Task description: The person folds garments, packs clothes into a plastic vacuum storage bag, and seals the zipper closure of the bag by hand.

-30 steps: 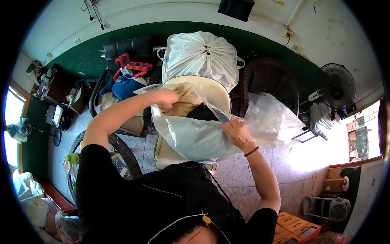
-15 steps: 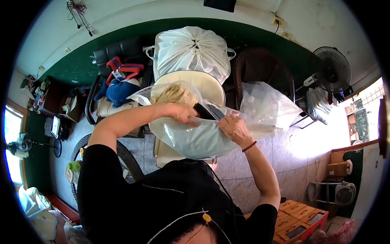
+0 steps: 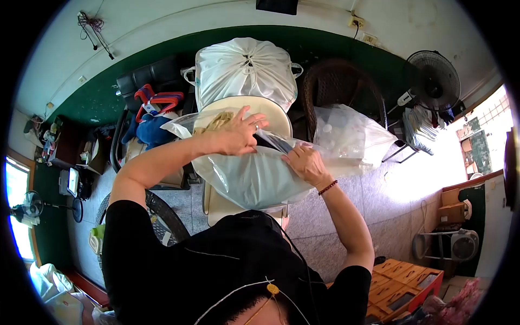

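Observation:
A large clear plastic bag (image 3: 244, 181) with pale and tan cloth-like contents lies across a cream-coloured chair (image 3: 279, 111). Over its upper opening is my left hand (image 3: 241, 132), fingers spread and pressing near the tan bundle (image 3: 216, 122). My right hand (image 3: 307, 164), a beaded bracelet at its wrist, is closed on the bag's edge at the right. Between the two hands a dark item (image 3: 264, 142) shows in the opening; its kind is hard to make out.
A white drawstring bag (image 3: 244, 73) stands behind the chair. To the right, another clear filled bag (image 3: 352, 138) rests at a wicker chair (image 3: 341, 81). A blue plush toy (image 3: 154, 130) and hangers (image 3: 157, 100) sit at the left, above a tire (image 3: 168, 214).
My left hand has risen and spread its fingers over the bag's opening, where it was curled at the edge before. My right hand keeps its hold. The whole view has shifted slightly.

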Demonstrator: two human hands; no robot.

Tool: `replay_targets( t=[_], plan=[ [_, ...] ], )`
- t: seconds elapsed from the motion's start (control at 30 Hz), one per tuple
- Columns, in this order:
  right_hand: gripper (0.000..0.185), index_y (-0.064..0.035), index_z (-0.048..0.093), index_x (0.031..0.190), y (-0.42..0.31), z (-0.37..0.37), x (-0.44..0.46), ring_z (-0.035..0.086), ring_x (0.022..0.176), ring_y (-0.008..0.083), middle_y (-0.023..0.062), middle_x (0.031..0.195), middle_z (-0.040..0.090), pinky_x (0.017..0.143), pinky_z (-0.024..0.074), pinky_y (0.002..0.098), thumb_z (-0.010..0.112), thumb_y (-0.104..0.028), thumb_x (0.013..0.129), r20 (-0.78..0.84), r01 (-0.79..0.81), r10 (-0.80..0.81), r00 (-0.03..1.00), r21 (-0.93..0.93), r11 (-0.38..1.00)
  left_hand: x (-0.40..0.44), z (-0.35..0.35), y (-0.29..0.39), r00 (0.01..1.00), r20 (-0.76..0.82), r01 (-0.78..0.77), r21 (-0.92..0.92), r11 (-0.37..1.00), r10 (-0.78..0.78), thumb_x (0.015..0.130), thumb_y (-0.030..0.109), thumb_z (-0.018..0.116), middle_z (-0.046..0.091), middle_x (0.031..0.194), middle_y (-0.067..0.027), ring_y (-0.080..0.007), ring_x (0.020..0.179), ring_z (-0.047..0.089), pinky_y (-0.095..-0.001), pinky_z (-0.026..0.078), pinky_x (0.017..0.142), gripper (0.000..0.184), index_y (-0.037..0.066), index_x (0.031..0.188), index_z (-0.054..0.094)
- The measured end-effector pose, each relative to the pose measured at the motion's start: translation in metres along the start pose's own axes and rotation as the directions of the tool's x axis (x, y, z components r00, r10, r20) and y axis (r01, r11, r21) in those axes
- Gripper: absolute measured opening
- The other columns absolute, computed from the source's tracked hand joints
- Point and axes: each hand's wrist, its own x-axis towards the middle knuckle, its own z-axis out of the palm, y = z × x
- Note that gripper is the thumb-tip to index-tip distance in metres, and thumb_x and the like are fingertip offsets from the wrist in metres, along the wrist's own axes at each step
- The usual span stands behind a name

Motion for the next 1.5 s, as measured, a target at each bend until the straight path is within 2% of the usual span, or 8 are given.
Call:
replay_targets(
  t=[0.03, 0.1, 0.23, 0.5, 0.87, 0.93, 1.17, 1.5],
  plan=[
    [0.026, -0.0062, 0.050, 0.068, 0.002, 0.000, 0.000, 0.056, 0.061, 0.0261, 0.0091, 0.066, 0.052, 0.061, 0.0489, 0.0361, 0.063, -0.024, 0.081, 0.000, -0.003, 0.003, 1.000, -0.001, 1.000, 0.000, 0.013, -0.009, 1.000, 0.000, -0.003, -0.001, 1.000, 0.003, 0.074, 0.021, 0.064, 0.054, 0.115, -0.0081, -0.0272, 0.110, 0.047, -0.0496, 0.034, 0.090, 0.010, 0.012, 0.074, 0.067],
    [0.025, -0.0063, 0.051, 0.068, 0.004, 0.002, 0.000, 0.056, 0.061, 0.0261, 0.0091, 0.066, 0.052, 0.059, 0.0484, 0.0360, 0.064, -0.024, 0.081, -0.008, 0.025, -0.025, 1.000, 0.000, 1.000, 0.000, 0.029, -0.020, 0.968, 0.236, 0.205, -0.520, 0.829, -0.091, 0.074, 0.016, 0.063, 0.060, 0.101, -0.0057, -0.0236, 0.099, 0.055, -0.0415, 0.041, 0.086, 0.009, 0.007, 0.074, 0.066],
    [0.011, -0.0136, 0.060, 0.085, 0.011, 0.007, -0.003, 0.055, 0.068, 0.0212, 0.0046, 0.076, 0.052, 0.057, 0.0446, 0.0344, 0.054, -0.016, 0.075, 0.014, 0.041, -0.040, 0.999, -0.065, 0.997, -0.002, 0.028, -0.019, 0.960, 0.199, 0.280, -0.721, 0.634, -0.197, 0.072, 0.007, 0.063, 0.059, 0.078, -0.0086, -0.0253, 0.075, 0.057, -0.0324, 0.043, 0.065, 0.008, 0.000, 0.073, 0.059],
    [0.009, -0.0104, 0.059, 0.074, 0.012, 0.010, 0.012, 0.055, 0.065, 0.0281, 0.0073, 0.073, 0.054, 0.055, 0.0429, 0.0393, 0.060, -0.019, 0.078, -0.002, -0.189, 0.197, 0.980, 0.268, 0.945, -0.016, 0.033, -0.012, 0.941, 0.070, 0.284, -0.699, 0.657, -0.332, 0.073, 0.008, 0.066, 0.057, 0.067, -0.0073, -0.0223, 0.062, 0.055, -0.0322, 0.041, 0.059, 0.012, 0.001, 0.070, 0.056],
    [0.011, -0.0068, 0.053, 0.068, -0.001, 0.017, 0.022, 0.055, 0.065, 0.0329, 0.0123, 0.070, 0.054, 0.058, 0.0409, 0.0428, 0.060, -0.014, 0.074, 0.042, -0.316, 0.314, 0.948, 0.214, 0.925, -0.003, 0.045, -0.016, 0.860, 0.274, 0.474, -0.742, 0.474, -0.432, 0.068, 0.011, 0.069, 0.057, 0.072, -0.0079, -0.0217, 0.068, 0.054, -0.0307, 0.041, 0.061, 0.016, 0.002, 0.073, 0.057],
    [0.011, -0.0067, 0.053, 0.068, -0.002, 0.015, 0.022, 0.055, 0.065, 0.0332, 0.0123, 0.069, 0.054, 0.058, 0.0412, 0.0430, 0.060, -0.014, 0.073, 0.014, -0.301, 0.305, 0.952, 0.214, 0.929, 0.009, 0.045, -0.012, 0.941, 0.004, 0.226, -0.753, 0.617, -0.340, 0.069, 0.011, 0.067, 0.057, 0.074, -0.0099, -0.0234, 0.070, 0.052, -0.0313, 0.041, 0.062, 0.014, 0.001, 0.075, 0.058],
    [0.010, -0.0055, 0.054, 0.070, 0.000, 0.010, 0.024, 0.055, 0.067, 0.0316, 0.0109, 0.070, 0.053, 0.060, 0.0428, 0.0415, 0.063, -0.011, 0.072, 0.041, -0.327, 0.326, 0.945, 0.204, 0.923, 0.027, 0.045, -0.017, 0.950, 0.235, 0.306, -0.833, 0.461, -0.207, 0.072, 0.010, 0.067, 0.057, 0.070, -0.0113, -0.0269, 0.065, 0.056, -0.0359, 0.043, 0.063, 0.015, -0.002, 0.079, 0.062],
    [0.008, -0.0036, 0.058, 0.077, -0.005, 0.025, 0.037, 0.056, 0.071, 0.0339, 0.0120, 0.075, 0.056, 0.062, 0.0441, 0.0407, 0.063, -0.009, 0.073, 0.076, -0.452, 0.448, 0.891, 0.263, 0.853, 0.025, 0.070, -0.012, 0.961, -0.039, 0.145, -0.771, 0.620, -0.272, 0.072, 0.014, 0.063, 0.054, 0.070, -0.0169, -0.0340, 0.067, 0.054, -0.0394, 0.042, 0.062, 0.017, -0.001, 0.074, 0.055]
  ],
)
